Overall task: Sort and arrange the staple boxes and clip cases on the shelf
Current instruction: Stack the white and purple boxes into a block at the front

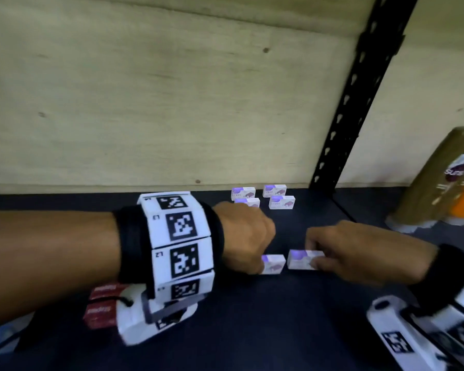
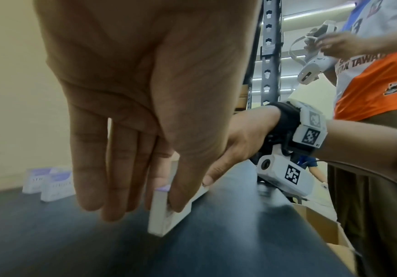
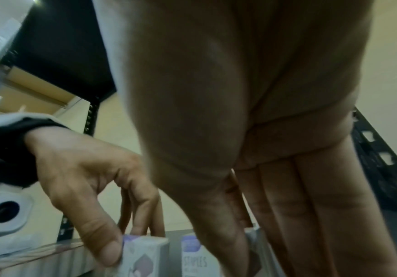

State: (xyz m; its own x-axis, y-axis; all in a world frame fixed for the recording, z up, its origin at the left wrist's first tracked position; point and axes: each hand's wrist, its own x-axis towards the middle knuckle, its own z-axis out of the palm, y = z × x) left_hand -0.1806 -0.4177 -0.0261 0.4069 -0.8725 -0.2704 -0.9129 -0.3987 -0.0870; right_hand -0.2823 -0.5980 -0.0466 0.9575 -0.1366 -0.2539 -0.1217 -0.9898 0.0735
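Note:
Two small white-and-purple staple boxes stand side by side on the dark shelf point(image 1: 252, 330). My left hand point(image 1: 261, 261) pinches the left box point(image 1: 275, 263) between thumb and fingers; the left wrist view shows that box point(image 2: 159, 221) upright on the shelf. My right hand point(image 1: 313, 257) pinches the right box point(image 1: 300, 259), marked STAPLES in the right wrist view point(image 3: 194, 260). A narrow gap separates the two boxes. Several more staple boxes point(image 1: 263, 198) stand in two short rows against the back wall.
Red boxes point(image 1: 102, 303) lie under my left forearm at the front left. A gold package point(image 1: 445, 178) stands at the right, beyond a black perforated upright point(image 1: 359, 103). Another person in an orange shirt point(image 2: 370, 84) stands beside the shelf, near an open cardboard carton point(image 2: 323, 224).

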